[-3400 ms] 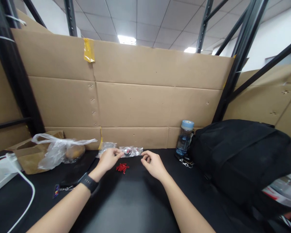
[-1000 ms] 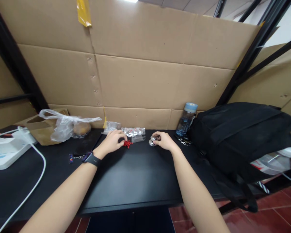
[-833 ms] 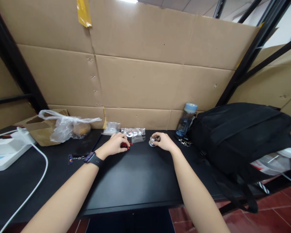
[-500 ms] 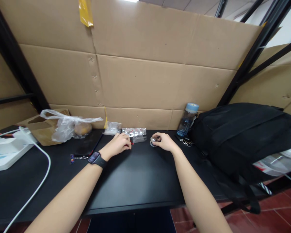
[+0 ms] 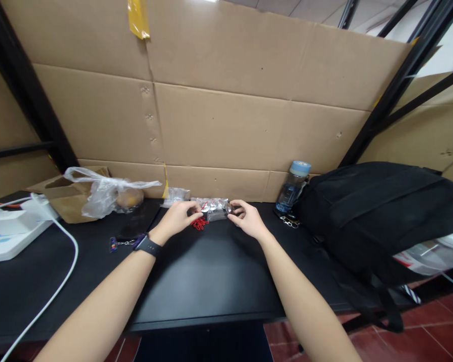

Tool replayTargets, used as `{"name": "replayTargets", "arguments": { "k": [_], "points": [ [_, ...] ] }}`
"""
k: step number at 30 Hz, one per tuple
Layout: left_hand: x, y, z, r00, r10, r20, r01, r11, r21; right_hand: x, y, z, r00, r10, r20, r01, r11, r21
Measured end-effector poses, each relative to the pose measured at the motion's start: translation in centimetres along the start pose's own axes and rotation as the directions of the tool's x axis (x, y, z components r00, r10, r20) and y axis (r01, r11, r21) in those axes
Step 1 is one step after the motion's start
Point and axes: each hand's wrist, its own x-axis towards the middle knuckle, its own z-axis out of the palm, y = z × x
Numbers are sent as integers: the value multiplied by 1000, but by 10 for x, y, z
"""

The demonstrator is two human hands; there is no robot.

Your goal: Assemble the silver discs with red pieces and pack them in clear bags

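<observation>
My right hand (image 5: 245,217) pinches a small round shiny metallic object (image 5: 229,207) between thumb and fingers, just above the black table. My left hand (image 5: 180,217) faces it, its thumb and forefinger curled together at the left end of a clear plastic packet (image 5: 216,213) with silvery and red bits in it. Whatever lies between those left fingertips is too small to make out. Directly below them a bunch of red cord (image 5: 200,224) rests on the table. Behind the left hand lies another clear plastic bag (image 5: 176,195).
A water bottle (image 5: 292,187) with keys (image 5: 289,221) beside it stands right, next to a black backpack (image 5: 377,216). On the left are a knotted plastic bag (image 5: 105,196), a paper bag (image 5: 66,201), a charm (image 5: 114,245) and a power strip (image 5: 18,241) with white cables.
My left hand has lifted slightly and shifted left, uncovering the red cord. The right hand has moved a little left with the round object, closer to the packet.
</observation>
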Motion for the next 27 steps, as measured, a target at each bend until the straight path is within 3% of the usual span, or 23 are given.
{"name": "replayTargets", "arguments": {
  "k": [6,15,20,27],
  "points": [
    [1,18,7,987,-30,-157,21,998,-58,-5,-24,16,999,-52,3,50,972,231],
    [2,44,11,975,102,-196,-107,994,-19,-12,-47,25,990,-137,44,97,863,496],
    [0,53,10,967,104,-233,-108,994,-5,-14,-53,27,987,-157,38,109,823,558],
    [-2,64,7,958,63,-279,-103,986,-131,-14,-56,24,986,-162,48,106,813,573]
  ]
}}
